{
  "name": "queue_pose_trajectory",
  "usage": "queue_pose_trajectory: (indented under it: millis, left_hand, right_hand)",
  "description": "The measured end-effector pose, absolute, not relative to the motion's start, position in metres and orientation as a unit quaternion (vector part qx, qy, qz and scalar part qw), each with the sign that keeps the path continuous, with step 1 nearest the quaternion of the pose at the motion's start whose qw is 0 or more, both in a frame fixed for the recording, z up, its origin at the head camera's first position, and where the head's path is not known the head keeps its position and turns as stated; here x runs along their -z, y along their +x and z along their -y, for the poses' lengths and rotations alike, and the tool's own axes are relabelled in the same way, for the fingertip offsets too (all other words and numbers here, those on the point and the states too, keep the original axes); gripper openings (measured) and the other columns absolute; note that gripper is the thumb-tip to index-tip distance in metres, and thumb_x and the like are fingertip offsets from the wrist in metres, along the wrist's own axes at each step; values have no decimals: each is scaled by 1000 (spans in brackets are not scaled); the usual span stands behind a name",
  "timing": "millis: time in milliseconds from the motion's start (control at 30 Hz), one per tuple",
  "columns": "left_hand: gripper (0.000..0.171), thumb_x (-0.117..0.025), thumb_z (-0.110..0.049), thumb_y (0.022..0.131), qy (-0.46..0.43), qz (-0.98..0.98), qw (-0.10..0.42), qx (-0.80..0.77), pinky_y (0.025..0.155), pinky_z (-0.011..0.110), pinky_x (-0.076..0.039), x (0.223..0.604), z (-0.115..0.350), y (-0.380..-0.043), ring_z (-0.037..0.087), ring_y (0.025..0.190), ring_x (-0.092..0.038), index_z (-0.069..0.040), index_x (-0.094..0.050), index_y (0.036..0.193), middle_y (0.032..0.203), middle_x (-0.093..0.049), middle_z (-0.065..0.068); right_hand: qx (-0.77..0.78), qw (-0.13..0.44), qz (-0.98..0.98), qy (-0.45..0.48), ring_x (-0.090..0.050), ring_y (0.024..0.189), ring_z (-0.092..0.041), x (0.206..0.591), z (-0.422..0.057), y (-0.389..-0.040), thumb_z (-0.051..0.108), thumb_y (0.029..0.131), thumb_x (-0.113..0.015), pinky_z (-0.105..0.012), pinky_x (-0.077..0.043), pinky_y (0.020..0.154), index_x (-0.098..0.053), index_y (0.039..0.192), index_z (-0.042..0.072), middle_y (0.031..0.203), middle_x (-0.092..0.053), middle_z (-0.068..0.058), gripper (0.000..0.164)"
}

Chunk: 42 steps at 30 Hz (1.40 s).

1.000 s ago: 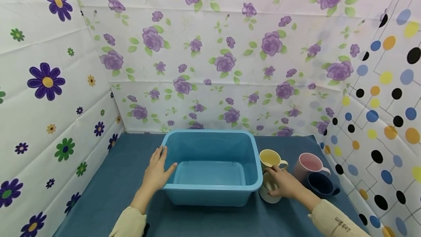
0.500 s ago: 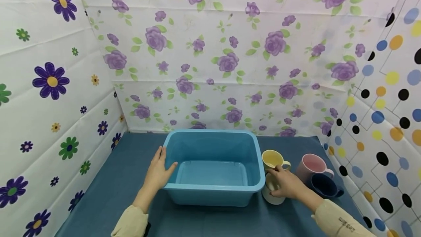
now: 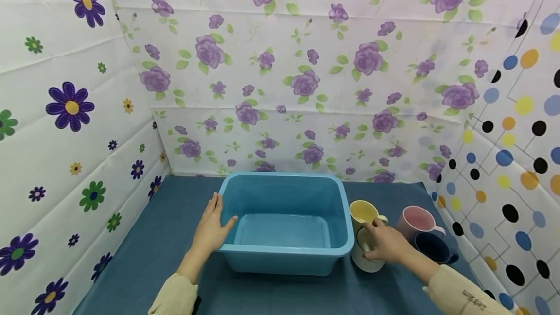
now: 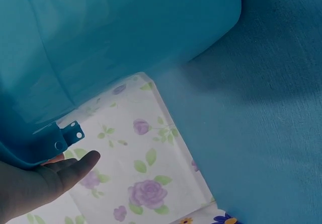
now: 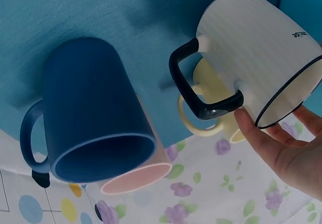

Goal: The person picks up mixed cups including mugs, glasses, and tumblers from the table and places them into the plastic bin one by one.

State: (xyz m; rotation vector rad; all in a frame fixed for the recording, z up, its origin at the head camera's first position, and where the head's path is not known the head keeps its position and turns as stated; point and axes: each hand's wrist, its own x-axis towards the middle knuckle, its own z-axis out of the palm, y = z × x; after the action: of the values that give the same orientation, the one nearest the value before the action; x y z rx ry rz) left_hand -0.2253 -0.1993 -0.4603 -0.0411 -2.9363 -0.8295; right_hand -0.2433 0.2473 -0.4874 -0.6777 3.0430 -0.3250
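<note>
My left hand (image 3: 210, 230) rests against the left rim of a light blue plastic basin (image 3: 280, 260), its fingers straight and its thumb spread toward the front corner. To the basin's right, my right hand (image 3: 387, 242) holds a white mug (image 3: 367, 262) from above by its rim. The right wrist view shows this white mug (image 5: 251, 48) with a dark rim, a black handle and small lettering. A finger (image 5: 259, 138) touches the rim beside the handle. Just behind it stands a yellow mug (image 3: 363, 210), partly hidden.
Farther right, a pink mug (image 3: 417, 220) and a dark blue mug (image 3: 430, 247) stand close together near the dotted side cloth (image 3: 490, 193). A blue cloth (image 3: 175, 218) covers the table. Flowered cloth (image 3: 280, 125) hangs behind the basin.
The head view has turned slightly left, shifting everything a little right. My right hand and the white mug have moved slightly right relative to the basin. My left hand stays at the rim.
</note>
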Motion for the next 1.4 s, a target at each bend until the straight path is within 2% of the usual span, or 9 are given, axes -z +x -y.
queue_pose_trajectory:
  millis: [367,533,833,967,1200,1400]
  left_hand:
    - [79,-54,-33,95,-9,959,39,279,111,61,-19,460,198,-225,42,144,-9,2,-9,150,158,-3,19]
    - [80,-54,-33,95,-7,960,39,278,109,62,-23,459,200,-223,45,142,-15,2,-9,150,158,-5,20]
    - [81,-55,-33,95,-6,962,35,271,106,64,-25,457,200,-224,48,139,-20,2,-8,151,158,-4,20]
    - [81,-54,-35,95,-14,963,32,268,107,64,-25,459,197,-226,47,140,-18,1,-8,151,158,-4,19]
    - [80,-56,-31,94,-15,963,44,266,107,64,-24,459,199,-227,47,141,-15,3,-10,150,158,-7,21]
    - [81,-56,-32,95,-12,964,38,262,107,64,-25,459,200,-227,47,140,-16,2,-8,151,158,-5,20]
  right_hand:
    - [100,35,-969,-225,-60,78,-23,479,-251,-241,43,63,-82,-38,-51,62,-59,124,4,106,-58,-16,76]
    - [99,40,-968,-226,-57,75,-21,471,-247,-238,42,63,-82,-36,-50,60,-57,126,5,103,-57,-15,77]
    - [134,51,-965,-219,-59,72,-17,448,-242,-229,39,64,-83,-32,-53,58,-58,122,3,107,-57,-21,73]
    - [132,59,-966,-214,-59,70,-16,439,-245,-225,41,64,-83,-32,-52,57,-59,121,3,104,-57,-19,72]
    - [132,60,-963,-226,-55,61,-10,425,-246,-223,42,67,-80,-26,-48,52,-58,121,3,99,-59,-17,70]
    - [132,54,-959,-244,-56,66,-11,411,-245,-223,41,69,-79,-24,-47,53,-56,120,3,97,-62,-14,68]
